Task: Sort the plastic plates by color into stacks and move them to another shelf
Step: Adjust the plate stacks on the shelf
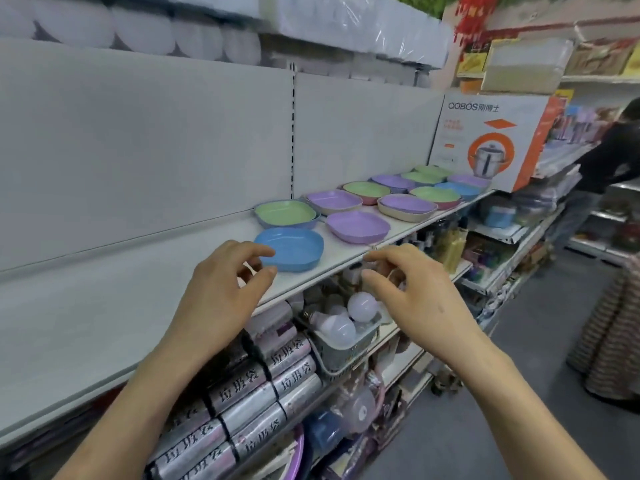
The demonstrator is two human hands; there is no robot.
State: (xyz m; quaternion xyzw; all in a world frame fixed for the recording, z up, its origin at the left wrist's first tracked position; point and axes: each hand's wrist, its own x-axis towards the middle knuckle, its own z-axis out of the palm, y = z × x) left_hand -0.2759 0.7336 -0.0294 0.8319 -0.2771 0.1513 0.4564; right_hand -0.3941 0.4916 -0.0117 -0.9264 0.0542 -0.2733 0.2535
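Left hand [221, 292] hovers empty, fingers loosely curled, just beside the blue plate [291, 247] on the white shelf [138, 323]. Right hand [422, 299], likewise empty, hangs over the shelf's front edge.

Fingers [258, 250] of the left hand [221, 289] cover the near left rim of the blue plate [294, 245]; whether they pinch it cannot be told. Lower plates in the stacks [287, 218] show only slivers of rim, too little to count. The far plates [433, 172] at the right end of the shelf [104, 306] blur together. A person [616, 157] is cut off by the right edge.
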